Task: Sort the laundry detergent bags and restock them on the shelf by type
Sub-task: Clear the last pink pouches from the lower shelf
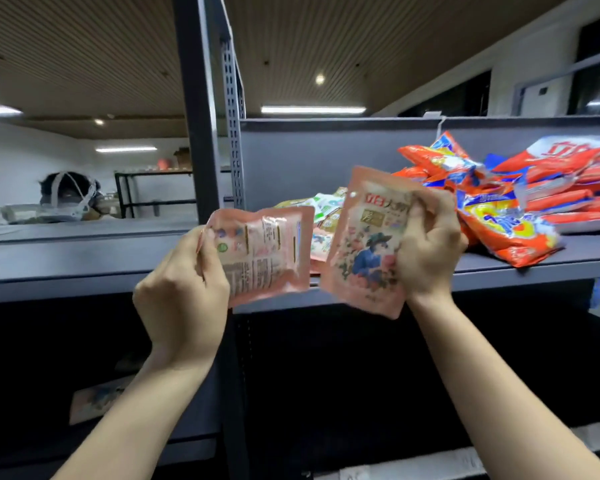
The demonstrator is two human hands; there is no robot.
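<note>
My left hand [182, 292] grips a pink detergent bag [267, 251] by its left edge, back label facing me. A second pink detergent bag [364, 244], front side out with a figure in a blue hat, is held by its right edge in my right hand [426, 244]. Both bags hang in front of the grey shelf [499, 268]. On that shelf lie a pile of red-orange detergent bags [506, 195] at the right and some green-and-white bags [326, 209] behind the pink ones.
A perforated grey upright post [201, 133] splits the shelving into left and right bays. Another pink bag [97, 400] lies on a dark lower shelf at the left. A person's head [70, 195] shows beyond the left bay.
</note>
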